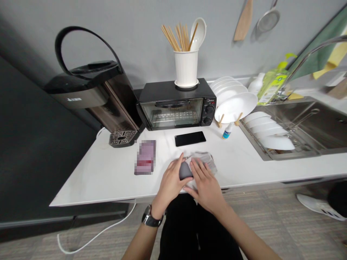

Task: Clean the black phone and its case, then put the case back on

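Holding a grey object (184, 171) — left hand (170, 180) spread, right hand (207, 186) flat on cloth (208, 159).

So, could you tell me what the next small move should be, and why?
Probably a light stroke of the right hand to draw the pale cloth over the grey item. The right fingers already lie flat on the cloth beside the item's exposed face, and the left hand frames its other side, so it looks steadied.

Head-worn view, forward and down
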